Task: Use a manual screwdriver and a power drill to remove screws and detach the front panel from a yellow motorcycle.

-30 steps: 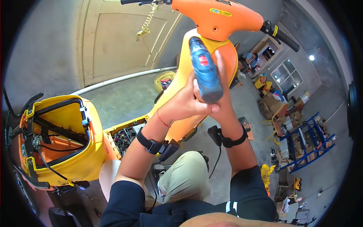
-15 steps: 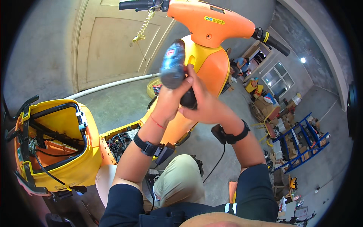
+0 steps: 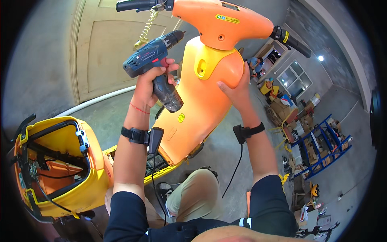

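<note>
My left hand [image 3: 151,82] is closed round the grip of a blue and black cordless drill [image 3: 151,56]. The drill's chuck points up and to the right, and its battery end hangs below my fingers. My right hand [image 3: 238,90] holds the right edge of a scooter's orange front panel [image 3: 201,109], thumb on its face and the other fingers partly hidden at the rim. A yellow insert [image 3: 211,64] with a slot sits at the panel's top. Above it are the orange handlebar cover [image 3: 225,22] and black grips [image 3: 296,44].
The scooter's yellow rear body [image 3: 68,181], its seat opening uncovered, stands at the left. A coiled cable [image 3: 150,24] hangs from the left handlebar. Boxes and a blue rack [image 3: 322,147] are at the right. Another person [image 3: 254,64] is in the far background.
Both hands were together at the drill. My right hand has left it and moved right onto the panel's edge. The drill has turned and moved left in my left hand.
</note>
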`<state>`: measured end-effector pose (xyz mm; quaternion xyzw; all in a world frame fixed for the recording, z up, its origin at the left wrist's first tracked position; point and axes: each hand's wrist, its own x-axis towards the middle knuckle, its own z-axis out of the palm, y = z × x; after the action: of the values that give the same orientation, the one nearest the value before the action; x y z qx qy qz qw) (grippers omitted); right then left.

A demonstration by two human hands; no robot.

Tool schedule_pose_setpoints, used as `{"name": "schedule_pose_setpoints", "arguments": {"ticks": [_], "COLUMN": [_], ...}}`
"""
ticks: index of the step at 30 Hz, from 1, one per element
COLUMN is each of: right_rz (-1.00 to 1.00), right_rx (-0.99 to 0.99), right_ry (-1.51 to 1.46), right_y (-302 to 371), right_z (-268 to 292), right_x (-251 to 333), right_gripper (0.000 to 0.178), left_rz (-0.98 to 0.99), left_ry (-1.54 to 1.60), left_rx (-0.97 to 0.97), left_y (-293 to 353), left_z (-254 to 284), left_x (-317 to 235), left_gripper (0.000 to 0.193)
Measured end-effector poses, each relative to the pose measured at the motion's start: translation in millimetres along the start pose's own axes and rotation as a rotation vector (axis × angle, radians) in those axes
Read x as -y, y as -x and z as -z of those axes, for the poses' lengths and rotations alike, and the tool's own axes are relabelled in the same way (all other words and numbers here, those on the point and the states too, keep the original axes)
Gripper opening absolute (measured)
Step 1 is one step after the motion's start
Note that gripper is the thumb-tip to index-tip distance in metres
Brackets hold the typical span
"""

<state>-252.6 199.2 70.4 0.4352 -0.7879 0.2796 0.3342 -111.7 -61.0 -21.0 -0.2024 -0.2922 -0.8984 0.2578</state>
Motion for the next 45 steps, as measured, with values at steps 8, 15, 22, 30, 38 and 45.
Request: {"name": "schedule_pose_setpoints", "arguments": {"ticks": [8, 15, 22, 30, 38, 45], "right_rz": [0.024, 0.018, 0.017, 0.062, 0.036, 0.013], "right_rx": [-0.051, -0.084, -0.087, -0.119, -0.092, -0.088], "right_ry": [0.157, 0.111, 0.1, 0.176, 0.119, 0.123], "right_y": [4, 2, 4, 4, 3, 5], "right_z": [-11, -14, -16, -16, -15, -15], "right_x": [-9, -10, -11, -12, -12, -11], "right_gripper": [0.116, 0.113, 0.112, 0.109, 0.11, 0.112], "left_rz": [0.001, -0.036, -0.025, -0.053, -0.039, -0.048], "left_ry": [-0.025, -0.09, -0.036, -0.015, 0.009, 0.002], "left_rx": [0.134, 0.142, 0.145, 0.15, 0.165, 0.164], "left_y": [-16, -26, -27, -30, -35, -34], "left_z": [12, 20, 21, 21, 20, 22], "left_x": [19, 29, 27, 33, 44, 46], "left_gripper": [0.032, 0.028, 0.028, 0.029, 0.027, 0.027]}}
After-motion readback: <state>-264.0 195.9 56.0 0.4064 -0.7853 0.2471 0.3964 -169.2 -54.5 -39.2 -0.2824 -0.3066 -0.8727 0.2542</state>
